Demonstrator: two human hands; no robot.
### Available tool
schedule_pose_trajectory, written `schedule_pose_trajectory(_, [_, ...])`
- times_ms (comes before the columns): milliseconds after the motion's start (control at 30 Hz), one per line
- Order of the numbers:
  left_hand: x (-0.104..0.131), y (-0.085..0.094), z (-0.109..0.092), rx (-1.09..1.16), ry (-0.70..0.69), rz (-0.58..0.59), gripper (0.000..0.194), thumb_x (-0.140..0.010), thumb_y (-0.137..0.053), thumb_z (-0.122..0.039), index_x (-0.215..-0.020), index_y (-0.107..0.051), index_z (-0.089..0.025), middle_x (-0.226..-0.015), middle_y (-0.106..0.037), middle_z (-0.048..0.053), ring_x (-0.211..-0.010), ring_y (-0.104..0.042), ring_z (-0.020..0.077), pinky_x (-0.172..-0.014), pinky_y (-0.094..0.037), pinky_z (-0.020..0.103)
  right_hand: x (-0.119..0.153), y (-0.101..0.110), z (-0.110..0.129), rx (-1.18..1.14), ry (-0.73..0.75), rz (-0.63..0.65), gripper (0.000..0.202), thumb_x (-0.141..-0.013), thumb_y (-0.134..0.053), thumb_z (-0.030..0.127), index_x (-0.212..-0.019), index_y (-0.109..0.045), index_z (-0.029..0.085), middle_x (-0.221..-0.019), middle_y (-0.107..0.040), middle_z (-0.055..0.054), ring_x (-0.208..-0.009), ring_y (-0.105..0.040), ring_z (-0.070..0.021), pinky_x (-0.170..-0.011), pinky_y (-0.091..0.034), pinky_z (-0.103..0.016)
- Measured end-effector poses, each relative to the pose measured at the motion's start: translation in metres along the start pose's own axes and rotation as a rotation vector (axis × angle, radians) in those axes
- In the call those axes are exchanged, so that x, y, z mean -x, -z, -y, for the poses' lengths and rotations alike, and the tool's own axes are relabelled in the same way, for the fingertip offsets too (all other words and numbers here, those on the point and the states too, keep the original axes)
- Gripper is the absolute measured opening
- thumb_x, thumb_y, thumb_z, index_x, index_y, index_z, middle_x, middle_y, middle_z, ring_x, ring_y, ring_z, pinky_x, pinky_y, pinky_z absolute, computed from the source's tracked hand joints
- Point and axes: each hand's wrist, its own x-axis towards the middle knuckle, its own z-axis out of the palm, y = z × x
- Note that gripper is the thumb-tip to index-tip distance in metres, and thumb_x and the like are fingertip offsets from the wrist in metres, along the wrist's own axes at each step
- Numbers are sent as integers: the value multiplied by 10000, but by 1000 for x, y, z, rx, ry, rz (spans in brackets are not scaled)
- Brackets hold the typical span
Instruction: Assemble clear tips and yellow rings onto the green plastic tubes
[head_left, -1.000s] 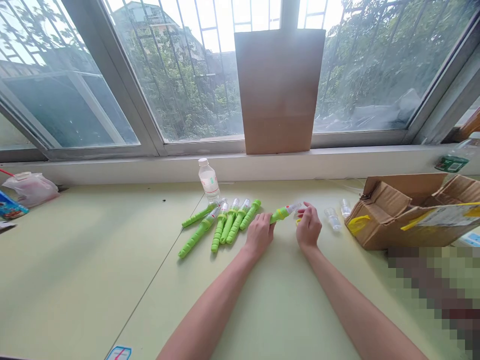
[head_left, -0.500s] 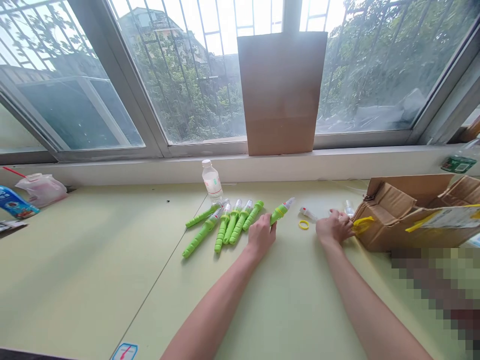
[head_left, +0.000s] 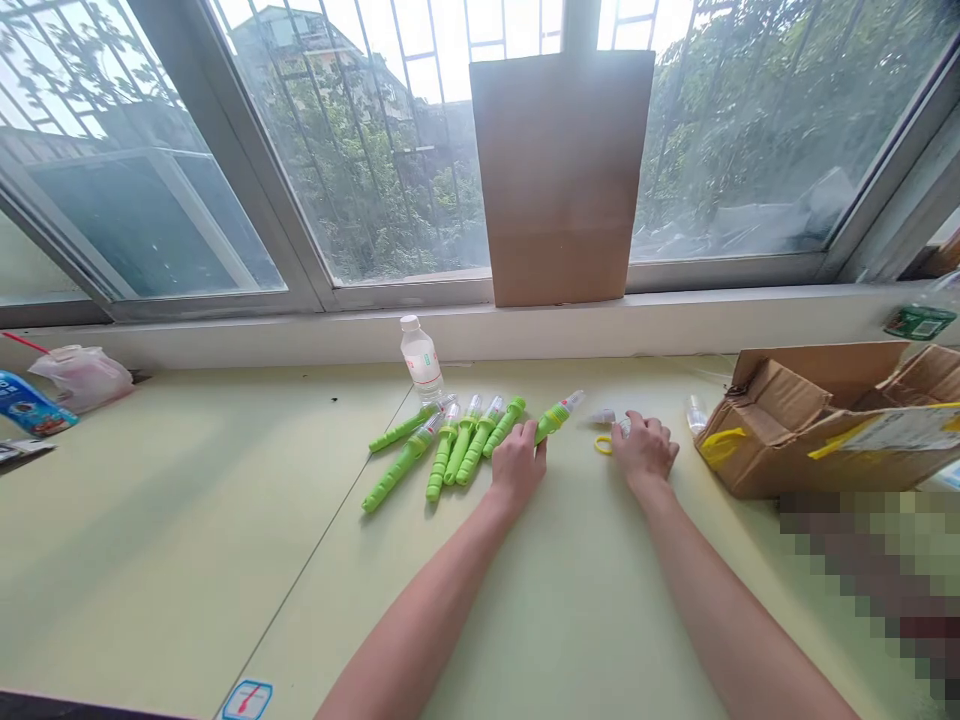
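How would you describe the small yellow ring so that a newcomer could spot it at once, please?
Start at the open cardboard box on the right side of the table. Move left past the right hand; the yellow ring lies flat just beside its fingertips. It is a thin, open loop, unlike the clear, tapered piece just behind it.

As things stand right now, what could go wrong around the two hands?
The yellow ring lies loose right beside the right hand, so a small sweep might knock it away.

The left hand, gripping one green stick, is close to the pile; a bump could set sticks rolling.

The upright bottle stands right by the pile, so shifting sticks might tip it.
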Motion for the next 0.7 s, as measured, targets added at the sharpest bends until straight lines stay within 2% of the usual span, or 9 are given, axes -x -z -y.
schedule_pose_trajectory(100, [0, 0, 0, 1, 3, 5, 241, -960, -438, -329, -1143, -555, -224, -978, -655, 41, -798, -638, 190, -628, -433, 276, -2, -2, -1, -34, -38, -18, 481, -830, -517, 246, -1298, -504, 138, -1108, -567, -169, -1065, -510, -311, -847, -379, -406])
schedule_pose_trajectory(200, [-1, 1, -1, 0, 12, 28, 246, -959, -440, -327, -1153, -554, -227, -995, -656, 45, -810, -640, 193, -637, -442, 279, -7, -5, -4, -243, -74, -112, 593, -769, -546, 229, -1330, -422, 80, -1140, -579, -192, -1071, -526, -315, -861, -405, -399])
schedule_pose_trajectory(300, [-1, 2, -1, 1, 20, 44, 246, -956, -442, -326, -1151, -560, -231, -1002, -659, 47, -811, -641, 193, -637, -444, 278, -12, -6, -8, -498, -93, -234, 544, -772, -566, 339, -1250, -491, 90, -1132, -611, -181, -1026, -561, -299, -878, -431, -399])
schedule_pose_trajectory(467, [0, 2, -2, 18, 11, 28, 246, -952, -445, -319, -1144, -564, -222, -973, -657, 50, -788, -635, 192, -625, -437, 278, -11, -1, -5, -705, 55, -392, 486, -838, -503, 459, -1177, -605, 126, -1134, -636, -163, -989, -598, -259, -878, -454, -383])
schedule_pose_trajectory(600, [0, 2, 0, 22, -14, 21, 235, -935, -468, -310, -1124, -583, -233, -948, -652, 43, -794, -629, 191, -634, -443, 281, -3, 2, 4, -925, 29, -340, 462, -824, -535, 485, -1126, -611, 143, -950, -669, -103, -785, -616, -204, -691, -481, -316])
schedule_pose_trajectory(700, [0, 1, 1, 14, -48, 36, 236, -876, -527, -267, -1094, -617, -252, -930, -645, 34, -816, -621, 194, -654, -450, 281, 1, 2, 7, -943, -26, -334, 318, -836, -502, 465, -829, -619, 170, -692, -611, -27, -601, -542, -163, -578, -421, -278])
